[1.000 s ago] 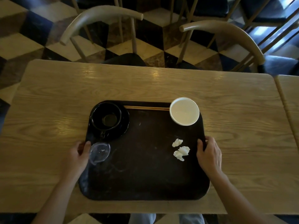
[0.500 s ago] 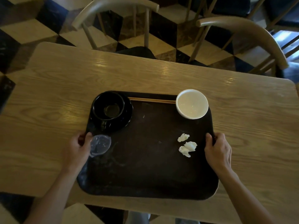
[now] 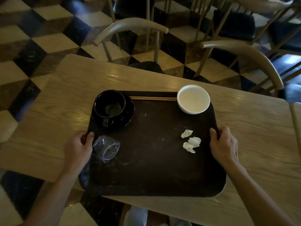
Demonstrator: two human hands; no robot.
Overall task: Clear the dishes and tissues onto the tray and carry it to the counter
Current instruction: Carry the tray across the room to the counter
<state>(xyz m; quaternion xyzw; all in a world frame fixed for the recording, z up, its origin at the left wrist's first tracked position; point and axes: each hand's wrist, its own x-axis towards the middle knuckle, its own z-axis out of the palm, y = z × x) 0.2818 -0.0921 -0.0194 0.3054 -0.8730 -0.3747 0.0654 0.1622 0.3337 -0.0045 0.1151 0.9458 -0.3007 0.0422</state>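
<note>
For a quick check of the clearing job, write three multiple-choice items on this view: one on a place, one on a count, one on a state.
1. Where on the tray does the white bowl stand?
A. far right corner
B. near left corner
C. middle

2. How many crumpled tissues lie on the tray?
A. one
B. three
C. six

3. How does the clear plastic cup rest?
A. upright
B. stacked in the bowl
C. on its side

Key: 1 A, the bowl sits at the corner far from the person, on the right hand side. 2 B, three white wads show by the right edge. 3 C, its open mouth faces sideways beside the left hand.
</note>
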